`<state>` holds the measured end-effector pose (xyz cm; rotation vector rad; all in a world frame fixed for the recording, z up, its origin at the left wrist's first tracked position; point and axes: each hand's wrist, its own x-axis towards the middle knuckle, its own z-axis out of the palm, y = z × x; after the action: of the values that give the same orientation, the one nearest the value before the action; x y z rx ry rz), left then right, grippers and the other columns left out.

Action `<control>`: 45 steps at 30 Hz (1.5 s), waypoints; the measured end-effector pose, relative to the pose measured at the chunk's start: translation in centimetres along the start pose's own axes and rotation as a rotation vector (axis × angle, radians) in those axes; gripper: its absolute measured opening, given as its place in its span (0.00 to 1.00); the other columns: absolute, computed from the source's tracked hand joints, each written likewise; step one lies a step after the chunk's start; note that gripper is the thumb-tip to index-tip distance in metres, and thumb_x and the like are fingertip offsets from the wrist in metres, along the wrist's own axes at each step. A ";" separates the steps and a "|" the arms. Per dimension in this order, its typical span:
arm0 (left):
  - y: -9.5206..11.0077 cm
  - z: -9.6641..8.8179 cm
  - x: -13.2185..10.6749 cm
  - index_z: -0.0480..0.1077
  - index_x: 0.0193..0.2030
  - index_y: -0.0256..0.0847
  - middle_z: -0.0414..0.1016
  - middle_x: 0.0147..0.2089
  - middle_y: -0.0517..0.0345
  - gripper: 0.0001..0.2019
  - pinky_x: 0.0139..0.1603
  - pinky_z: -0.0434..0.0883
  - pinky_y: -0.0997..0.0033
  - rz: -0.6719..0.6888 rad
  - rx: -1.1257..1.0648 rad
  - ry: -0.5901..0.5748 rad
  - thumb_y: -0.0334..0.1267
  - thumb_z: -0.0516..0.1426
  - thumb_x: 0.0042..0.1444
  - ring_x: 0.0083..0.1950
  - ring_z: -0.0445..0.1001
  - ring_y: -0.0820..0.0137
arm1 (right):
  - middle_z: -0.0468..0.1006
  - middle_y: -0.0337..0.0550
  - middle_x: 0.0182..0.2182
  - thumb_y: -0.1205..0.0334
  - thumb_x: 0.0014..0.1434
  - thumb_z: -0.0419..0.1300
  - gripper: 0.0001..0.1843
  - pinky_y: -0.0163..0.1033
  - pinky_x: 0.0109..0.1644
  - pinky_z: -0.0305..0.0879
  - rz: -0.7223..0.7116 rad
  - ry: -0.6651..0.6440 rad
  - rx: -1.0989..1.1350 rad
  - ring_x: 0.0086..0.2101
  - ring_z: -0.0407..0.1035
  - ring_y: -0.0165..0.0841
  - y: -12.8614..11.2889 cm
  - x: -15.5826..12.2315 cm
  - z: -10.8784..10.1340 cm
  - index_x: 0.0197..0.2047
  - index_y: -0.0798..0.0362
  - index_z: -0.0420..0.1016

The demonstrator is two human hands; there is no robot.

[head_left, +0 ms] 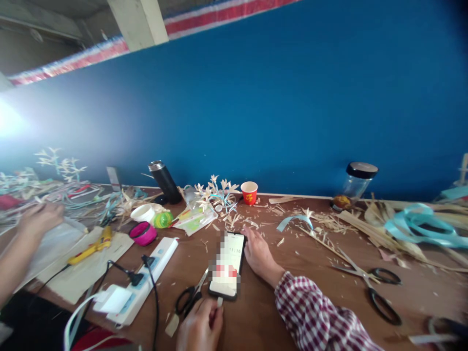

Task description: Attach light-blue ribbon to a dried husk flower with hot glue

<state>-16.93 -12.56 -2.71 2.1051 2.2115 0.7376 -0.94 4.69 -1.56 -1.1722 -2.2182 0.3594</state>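
A smartphone (228, 265) with a lit screen lies face up on the brown table. My left hand (201, 325) is closed in a pinch on a white charging cable (220, 302), whose plug end is at the phone's bottom edge; whether it is fully seated I cannot tell. Along the phone's upper right side, my right hand (260, 253) rests on the table with its fingers bent against the phone's edge. Black-handled scissors (188, 298) lie just left of the phone, beyond my left hand. Another pair of scissors (369, 282) lies spread apart to the right.
A power strip (146, 285), yellow glue gun (91, 247) and pink bowl-like item (143, 234) are on the left. Behind stand a black thermos (166, 183), straw-coloured flowers (215, 192), red paper cup (249, 193) and lidded jar (356, 183). Another person's hand (40, 219) is far left.
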 end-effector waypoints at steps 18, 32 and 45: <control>3.0 -1.6 5.8 0.56 0.59 0.35 0.69 0.50 0.43 0.34 0.47 0.66 0.59 -0.157 0.139 0.031 0.51 0.57 0.49 0.50 0.69 0.54 | 0.74 0.53 0.49 0.78 0.52 0.45 0.30 0.45 0.56 0.61 0.047 -0.021 0.105 0.51 0.65 0.39 -0.3 -0.2 -0.4 0.59 0.62 0.60; 3.5 0.9 7.2 0.52 0.60 0.32 0.67 0.46 0.43 0.37 0.51 0.62 0.52 -0.074 0.071 0.134 0.32 0.59 0.40 0.48 0.67 0.54 | 0.69 0.53 0.54 0.70 0.56 0.49 0.26 0.48 0.59 0.58 0.164 0.182 0.698 0.53 0.64 0.39 0.6 -0.4 0.4 0.60 0.56 0.59; 6.5 -0.6 7.3 0.49 0.62 0.36 0.63 0.54 0.42 0.38 0.53 0.63 0.49 -0.013 -0.114 0.302 0.33 0.59 0.42 0.53 0.63 0.52 | 0.78 0.53 0.42 0.32 0.55 0.44 0.37 0.51 0.53 0.63 0.576 -0.070 1.949 0.48 0.69 0.43 -4.9 -1.3 -1.7 0.48 0.56 0.71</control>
<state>-11.70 -5.96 2.28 2.0400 2.2506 1.2221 -2.57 0.76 1.73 -0.4569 -0.5703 2.0602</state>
